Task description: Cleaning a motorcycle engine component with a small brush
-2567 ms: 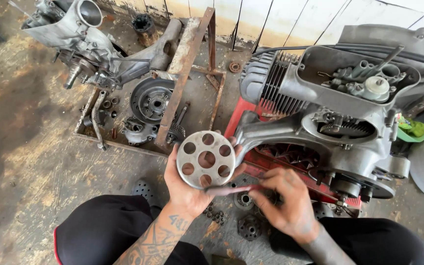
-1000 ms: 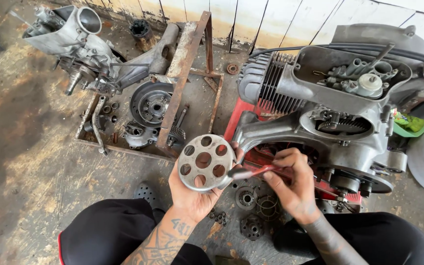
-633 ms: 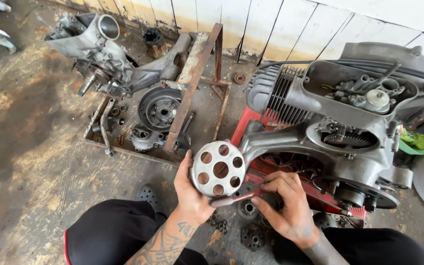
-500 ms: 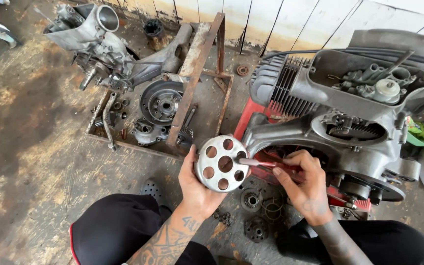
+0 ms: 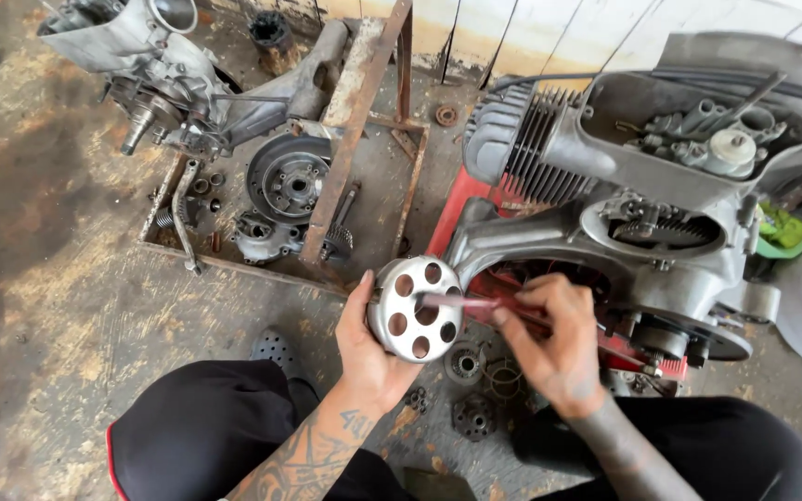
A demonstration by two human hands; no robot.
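Above the knees, left hand (image 5: 364, 348) grips perforated drum (image 5: 415, 308); right hand (image 5: 559, 348) pinches red tool (image 5: 461, 301).

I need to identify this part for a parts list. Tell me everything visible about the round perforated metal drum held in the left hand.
The drum is a shallow, round, silvery-grey metal piece, dull and slightly grimy. Its flat face has a ring of round holes around a central hole. It is tilted, face toward the camera, held off the floor before the engine casing. The left hand grips its rim; a thin red-handled tool in the right hand reaches its face.
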